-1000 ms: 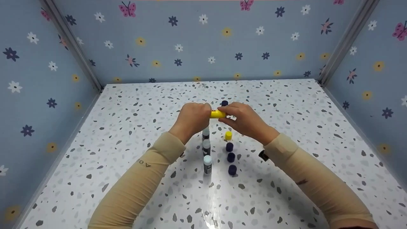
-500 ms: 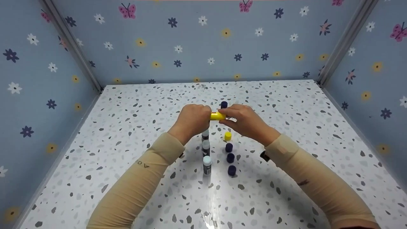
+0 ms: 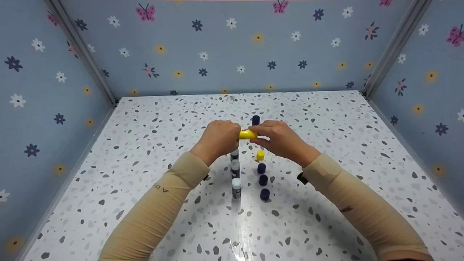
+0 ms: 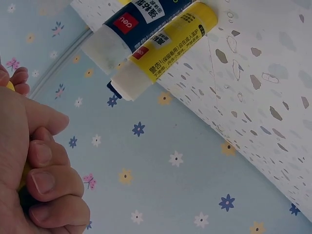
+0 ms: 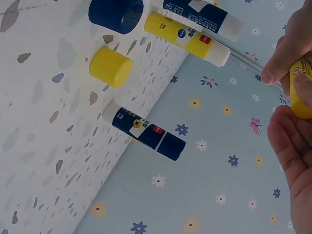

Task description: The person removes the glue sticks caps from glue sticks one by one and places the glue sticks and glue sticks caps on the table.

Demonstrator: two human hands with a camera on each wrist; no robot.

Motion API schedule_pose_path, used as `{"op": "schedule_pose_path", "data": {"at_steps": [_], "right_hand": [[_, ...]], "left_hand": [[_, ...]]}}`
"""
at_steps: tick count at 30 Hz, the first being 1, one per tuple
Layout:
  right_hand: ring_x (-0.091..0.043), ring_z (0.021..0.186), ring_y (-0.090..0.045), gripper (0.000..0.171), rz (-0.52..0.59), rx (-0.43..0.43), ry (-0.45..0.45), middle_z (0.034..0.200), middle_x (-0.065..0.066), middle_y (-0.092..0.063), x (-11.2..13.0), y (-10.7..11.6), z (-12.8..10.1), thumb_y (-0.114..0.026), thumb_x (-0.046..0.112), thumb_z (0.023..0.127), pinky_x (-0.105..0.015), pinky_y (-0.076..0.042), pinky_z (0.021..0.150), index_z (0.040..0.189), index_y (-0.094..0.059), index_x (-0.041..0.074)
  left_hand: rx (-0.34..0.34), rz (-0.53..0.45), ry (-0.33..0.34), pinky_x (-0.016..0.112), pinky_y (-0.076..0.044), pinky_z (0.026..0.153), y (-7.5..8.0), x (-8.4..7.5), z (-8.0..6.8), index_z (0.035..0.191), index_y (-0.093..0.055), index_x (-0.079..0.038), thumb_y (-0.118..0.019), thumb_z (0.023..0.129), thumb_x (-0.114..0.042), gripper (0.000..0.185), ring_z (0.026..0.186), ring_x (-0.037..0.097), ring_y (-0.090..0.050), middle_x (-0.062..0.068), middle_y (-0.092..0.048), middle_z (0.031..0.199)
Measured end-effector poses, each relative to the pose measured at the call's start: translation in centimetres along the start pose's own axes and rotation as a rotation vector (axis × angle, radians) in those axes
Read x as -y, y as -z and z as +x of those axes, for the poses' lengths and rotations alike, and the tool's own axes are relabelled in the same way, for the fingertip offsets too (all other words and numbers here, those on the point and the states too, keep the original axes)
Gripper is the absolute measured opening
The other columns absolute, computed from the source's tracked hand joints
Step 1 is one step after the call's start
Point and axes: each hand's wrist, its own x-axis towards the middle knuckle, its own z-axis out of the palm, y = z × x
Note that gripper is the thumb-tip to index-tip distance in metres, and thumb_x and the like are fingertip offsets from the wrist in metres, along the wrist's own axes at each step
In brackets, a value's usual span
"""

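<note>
Staged booth, floral walls (image 3: 232, 47), speckled tabletop (image 3: 326, 145)

- We held our left hand (image 3: 220, 136) raised, fingers (image 4: 46, 183) curled into a fist around what it gripped.
- Our right hand (image 3: 278, 137) faced it, fingertips (image 5: 278, 66) pinching.
- Both hands nearly touched, knuckles up.
- Our tan-sleeved forearms (image 3: 156, 210) angled inward from either side.

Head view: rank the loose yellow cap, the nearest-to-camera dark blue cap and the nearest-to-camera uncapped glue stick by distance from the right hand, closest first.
1. Yellow cap: just below the right hand, head of the cap row.
2. Dark blue cap: near end of the cap row.
3. Uncapped glue stick: near end of the left row, slightly farther across.
</note>
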Motion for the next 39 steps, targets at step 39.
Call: {"op": "schedule_pose_path", "data": {"at_steps": [39], "right_hand": [[-0.035,0.109,-0.074,0.038,-0.045,0.136,-0.243,0.122,-0.019,-0.076,-2.4,0.9,-0.9,-0.075,0.013,0.104,-0.047,-0.064,0.097,0.141,-0.071,0.005]], "left_hand": [[-0.083,-0.461,0.267,0.045,-0.052,0.077,-1.0,4.8,-1.4,0.092,-0.07,-0.003,-0.064,0.11,-0.029,0.031,0.078,0.03,-0.06,0.014,-0.07,0.086]]}}
